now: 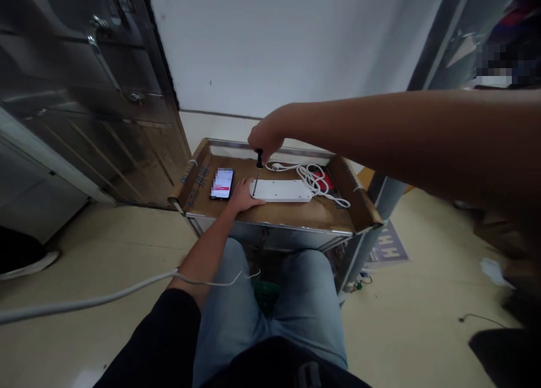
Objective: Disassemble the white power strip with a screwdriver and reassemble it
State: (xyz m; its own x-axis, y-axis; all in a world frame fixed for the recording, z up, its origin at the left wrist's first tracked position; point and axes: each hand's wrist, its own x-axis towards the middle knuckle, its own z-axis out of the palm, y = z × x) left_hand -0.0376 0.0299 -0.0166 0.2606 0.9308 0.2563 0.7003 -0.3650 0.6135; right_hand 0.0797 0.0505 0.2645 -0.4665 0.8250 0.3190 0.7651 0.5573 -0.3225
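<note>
Screwdriver (259, 160) upright, right hand (266, 135) grip closed on it; left hand (242, 196), open, steadies power strip (283, 190); shaft is best held vertical.

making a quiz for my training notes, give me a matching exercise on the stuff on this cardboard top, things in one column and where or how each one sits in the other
Things
1. screwdriver
2. phone
3. white cable
4. power strip

Places or states
a. lies flat, its left end under the left hand
b. looped in a heap to the right of the strip
c. held upright by the right hand
d. screen lit, at the left of the cardboard

Pairs: 1-c, 2-d, 3-b, 4-a
</note>
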